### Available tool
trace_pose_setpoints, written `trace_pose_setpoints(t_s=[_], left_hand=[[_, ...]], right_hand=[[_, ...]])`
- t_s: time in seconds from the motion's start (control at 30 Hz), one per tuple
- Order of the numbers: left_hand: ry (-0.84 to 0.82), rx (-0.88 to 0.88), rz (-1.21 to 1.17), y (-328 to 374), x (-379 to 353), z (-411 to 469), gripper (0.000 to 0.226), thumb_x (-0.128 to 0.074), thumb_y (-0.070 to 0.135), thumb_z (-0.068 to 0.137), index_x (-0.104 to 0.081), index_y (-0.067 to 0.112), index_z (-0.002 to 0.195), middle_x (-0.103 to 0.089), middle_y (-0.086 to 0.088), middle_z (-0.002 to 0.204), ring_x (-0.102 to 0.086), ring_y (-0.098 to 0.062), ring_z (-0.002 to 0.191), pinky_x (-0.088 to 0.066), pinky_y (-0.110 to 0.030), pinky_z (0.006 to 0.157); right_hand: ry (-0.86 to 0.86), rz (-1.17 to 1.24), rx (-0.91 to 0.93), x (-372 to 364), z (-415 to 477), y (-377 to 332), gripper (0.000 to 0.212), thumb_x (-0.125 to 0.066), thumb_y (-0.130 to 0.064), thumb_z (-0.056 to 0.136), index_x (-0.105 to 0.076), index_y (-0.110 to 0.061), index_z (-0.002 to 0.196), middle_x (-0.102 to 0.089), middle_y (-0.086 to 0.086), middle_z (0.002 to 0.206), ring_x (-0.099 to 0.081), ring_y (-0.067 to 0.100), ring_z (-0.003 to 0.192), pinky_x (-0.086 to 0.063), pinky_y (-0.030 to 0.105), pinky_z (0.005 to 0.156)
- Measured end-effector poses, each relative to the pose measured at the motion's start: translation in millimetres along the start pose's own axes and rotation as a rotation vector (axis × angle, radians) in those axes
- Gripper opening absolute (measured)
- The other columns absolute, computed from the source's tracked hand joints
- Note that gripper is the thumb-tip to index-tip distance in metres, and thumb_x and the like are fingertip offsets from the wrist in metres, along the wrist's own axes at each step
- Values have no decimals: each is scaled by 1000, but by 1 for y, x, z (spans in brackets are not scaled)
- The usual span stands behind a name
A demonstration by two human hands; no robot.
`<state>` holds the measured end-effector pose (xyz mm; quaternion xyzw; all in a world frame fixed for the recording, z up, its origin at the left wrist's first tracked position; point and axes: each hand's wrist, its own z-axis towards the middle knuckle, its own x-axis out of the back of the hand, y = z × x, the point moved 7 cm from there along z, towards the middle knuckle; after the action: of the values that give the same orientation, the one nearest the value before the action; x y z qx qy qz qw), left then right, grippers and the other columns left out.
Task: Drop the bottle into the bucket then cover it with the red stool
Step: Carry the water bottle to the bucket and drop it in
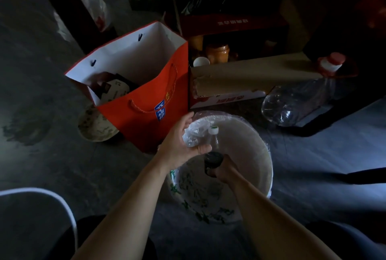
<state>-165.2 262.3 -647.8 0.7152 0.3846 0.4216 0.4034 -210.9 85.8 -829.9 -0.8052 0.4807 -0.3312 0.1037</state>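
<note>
A white bucket lined with clear plastic stands on the dark floor at centre. My right hand is over its opening, shut on a dark bottle whose round dark top faces me. My left hand hovers over the bucket's left rim, palm turned right and fingers spread. Just past its thumb stands a small clear bottle with a white cap; I cannot tell whether the thumb touches it. A dim red shape shows at the far upper right, too dark to identify.
A red paper gift bag stands open just left of the bucket, with a dirty white pail behind it. A cardboard box of jars lies beyond the bucket. A large clear jug lies on its side at right.
</note>
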Motion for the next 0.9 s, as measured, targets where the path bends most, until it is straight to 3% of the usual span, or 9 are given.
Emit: trace_pose_setpoints(t_s=[0.1,0.23,0.33,0.53,0.67,0.8,0.9], left_hand=[[6,-4,8,0,-1,0,111,-79,63,49,-28,37,144,-39,6,148,-34,-11,137,-29,-35,114],[3,-3,19,1,-2,1,110,-79,63,49,-27,39,144,-37,6,148,-33,-10,138,-29,-35,114],[0,2,29,0,-2,1,111,-78,66,49,-27,41,144,-36,6,150,-32,-11,138,-30,-35,113],[-4,-5,50,1,-2,1,102,-81,55,58,-26,41,143,-34,6,151,-30,-11,139,-29,-34,112],[7,6,62,0,-3,1,105,-79,63,53,-27,42,142,-34,6,151,-31,-10,139,-29,-36,113],[15,0,60,1,-3,1,103,-81,55,58,-27,40,144,-34,6,151,-31,-10,139,-29,-33,112],[22,25,86,2,-4,1,108,-77,67,51,-26,43,142,-32,5,153,-31,-14,140,-30,-42,114]], right_hand=[[0,-1,-21,-2,2,3,101,-82,-40,39,-52,-21,134,-68,7,118,-64,26,106,-55,36,90],[31,-16,-80,5,-22,-11,90,-85,-25,66,-38,-12,142,-59,13,131,-58,31,118,-51,37,96],[49,14,-125,8,-24,-13,88,-81,-21,74,-27,-10,143,-50,16,137,-53,32,122,-49,36,97],[102,-42,-61,11,-27,-22,75,-72,-26,85,-28,-8,143,-52,17,136,-55,31,119,-48,36,95],[113,-69,-63,14,-34,-25,81,-71,-28,85,-22,-5,146,-49,19,139,-54,33,122,-48,38,98],[103,-45,-5,21,-45,-33,83,-68,-24,87,-16,-3,149,-49,19,139,-55,31,119,-49,35,93],[114,-25,42,28,-53,-39,64,-63,-22,91,-30,-3,143,-50,16,136,-53,26,111,-43,30,89]])
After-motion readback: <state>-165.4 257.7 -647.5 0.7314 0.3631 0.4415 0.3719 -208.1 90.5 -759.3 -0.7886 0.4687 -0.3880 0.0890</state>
